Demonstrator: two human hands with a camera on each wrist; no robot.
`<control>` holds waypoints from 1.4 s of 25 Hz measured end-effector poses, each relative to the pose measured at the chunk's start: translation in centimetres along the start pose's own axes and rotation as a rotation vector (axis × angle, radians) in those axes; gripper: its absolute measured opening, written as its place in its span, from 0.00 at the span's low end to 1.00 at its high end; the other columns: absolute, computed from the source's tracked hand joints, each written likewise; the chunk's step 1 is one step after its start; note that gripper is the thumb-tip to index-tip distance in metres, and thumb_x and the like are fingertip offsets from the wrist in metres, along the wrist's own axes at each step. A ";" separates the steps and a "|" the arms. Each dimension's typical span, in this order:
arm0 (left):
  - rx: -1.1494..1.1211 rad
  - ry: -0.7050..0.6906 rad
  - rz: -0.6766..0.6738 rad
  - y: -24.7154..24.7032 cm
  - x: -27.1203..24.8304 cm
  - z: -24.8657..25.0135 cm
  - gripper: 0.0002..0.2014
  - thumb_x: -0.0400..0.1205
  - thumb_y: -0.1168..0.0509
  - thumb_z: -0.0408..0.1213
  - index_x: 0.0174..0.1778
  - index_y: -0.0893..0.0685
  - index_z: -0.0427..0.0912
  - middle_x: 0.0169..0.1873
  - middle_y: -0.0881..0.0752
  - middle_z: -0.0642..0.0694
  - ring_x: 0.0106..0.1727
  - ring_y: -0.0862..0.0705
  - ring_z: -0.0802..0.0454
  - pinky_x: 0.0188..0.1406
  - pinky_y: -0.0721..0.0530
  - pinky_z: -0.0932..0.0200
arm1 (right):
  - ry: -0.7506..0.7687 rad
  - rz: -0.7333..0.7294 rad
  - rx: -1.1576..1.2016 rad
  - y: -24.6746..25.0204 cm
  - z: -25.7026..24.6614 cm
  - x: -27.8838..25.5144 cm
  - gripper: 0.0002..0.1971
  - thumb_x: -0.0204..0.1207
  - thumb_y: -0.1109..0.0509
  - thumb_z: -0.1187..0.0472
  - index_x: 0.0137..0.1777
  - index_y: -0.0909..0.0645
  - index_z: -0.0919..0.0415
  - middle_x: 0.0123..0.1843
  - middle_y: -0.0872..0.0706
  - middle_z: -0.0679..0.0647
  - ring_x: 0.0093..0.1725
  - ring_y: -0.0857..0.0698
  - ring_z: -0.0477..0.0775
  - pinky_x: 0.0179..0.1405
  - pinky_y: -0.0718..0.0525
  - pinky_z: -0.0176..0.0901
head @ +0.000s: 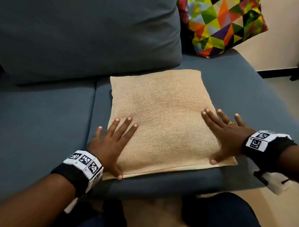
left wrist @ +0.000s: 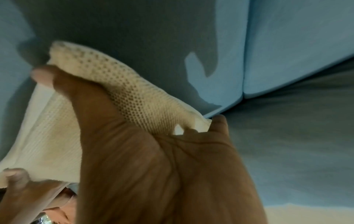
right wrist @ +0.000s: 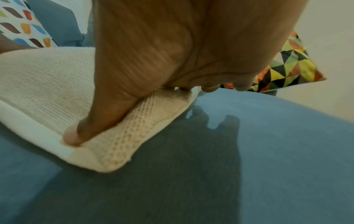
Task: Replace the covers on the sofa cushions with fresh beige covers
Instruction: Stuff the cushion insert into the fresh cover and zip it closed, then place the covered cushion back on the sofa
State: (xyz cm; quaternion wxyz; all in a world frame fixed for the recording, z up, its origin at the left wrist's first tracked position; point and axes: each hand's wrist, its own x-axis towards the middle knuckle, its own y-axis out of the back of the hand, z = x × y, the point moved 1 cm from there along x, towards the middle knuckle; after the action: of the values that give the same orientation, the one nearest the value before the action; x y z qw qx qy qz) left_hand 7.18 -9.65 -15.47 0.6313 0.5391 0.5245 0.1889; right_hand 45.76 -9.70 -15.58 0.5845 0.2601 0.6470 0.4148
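- My left hand [head: 110, 145] lies flat, fingers spread, palm down on the near left part of the beige cushion [head: 164, 123]; thumb reaches the near edge, little finger hangs off the left side over the sofa seat [head: 37, 123].
- Left wrist view: same left hand [left wrist: 153, 159] on the cushion [left wrist: 47, 144], thumb stretched along the weave, nothing gripped.
- My right hand [head: 225, 135] mirrors it on the near right part, fingers splayed, thumb pressed at the near edge, outer fingers past the right side; ring [head: 231, 122] on one finger.
- Right wrist view: right hand [right wrist: 172, 53] pushes thumb tip down into the cushion [right wrist: 47, 78] close to its near corner, over the plain hem.
- Cushion lies flat on the right seat pad, between both hands, near edge close to the seat's front, far edge just short of the back cushion [head: 84, 34].
- Patterned cushion [head: 223, 14], bright triangles, leans at the sofa's far right end, apart from the beige one.
- A second printed cushion [right wrist: 23, 25] shows in the right wrist view's top left corner.
- Wristbands [head: 84, 163] with black-and-white markers on both wrists.
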 end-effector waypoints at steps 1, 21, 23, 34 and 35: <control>0.012 0.022 -0.003 0.3 -0.5 -0.2 0.81 0.55 0.16 0.61 0.78 0.83 0.59 0.75 0.87 0.57 0.83 0.75 0.44 0.80 0.50 0.23 | -0.012 -0.003 -0.013 0.0 0.2 -0.2 0.79 0.47 0.28 0.17 0.72 0.92 0.41 0.79 0.85 0.40 0.83 0.75 0.59 0.80 0.63 0.80; -0.108 0.121 0.407 18.6 14.7 -3.4 0.12 0.83 0.40 0.51 0.51 0.13 0.54 0.48 0.11 0.50 0.46 0.15 0.44 0.41 0.24 0.56 | -0.245 0.407 0.122 14.3 5.9 9.9 0.12 0.78 0.31 0.46 0.55 0.12 0.48 0.55 0.10 0.56 0.53 0.13 0.64 0.51 0.13 0.50; -0.201 0.103 0.384 20.4 19.9 -3.8 0.10 0.82 0.38 0.52 0.52 0.13 0.56 0.50 0.11 0.51 0.49 0.15 0.45 0.43 0.22 0.56 | -0.277 0.433 0.206 15.4 8.5 13.3 0.12 0.79 0.30 0.48 0.57 0.12 0.50 0.56 0.10 0.57 0.56 0.14 0.64 0.52 0.14 0.50; -0.549 -0.093 0.274 30.5 32.8 3.9 0.17 0.80 0.31 0.51 0.64 0.16 0.54 0.56 0.10 0.56 0.62 0.14 0.52 0.62 0.17 0.54 | -0.476 0.718 0.576 29.4 24.0 21.1 0.46 0.67 0.18 0.46 0.82 0.36 0.55 0.77 0.30 0.66 0.75 0.26 0.70 0.70 0.22 0.62; -0.540 -0.104 0.253 30.8 33.4 4.3 0.17 0.81 0.32 0.51 0.64 0.15 0.54 0.57 0.10 0.56 0.62 0.14 0.53 0.63 0.18 0.55 | -0.557 0.754 0.581 30.9 26.0 21.8 0.50 0.64 0.18 0.41 0.83 0.39 0.54 0.78 0.31 0.65 0.76 0.27 0.71 0.71 0.25 0.65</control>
State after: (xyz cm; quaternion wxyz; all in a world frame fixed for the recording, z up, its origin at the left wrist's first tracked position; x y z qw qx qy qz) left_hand 33.64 25.87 -4.27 0.7493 0.4218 0.3511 0.3707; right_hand 62.50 30.35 -0.67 0.4486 0.7244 0.4177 0.3156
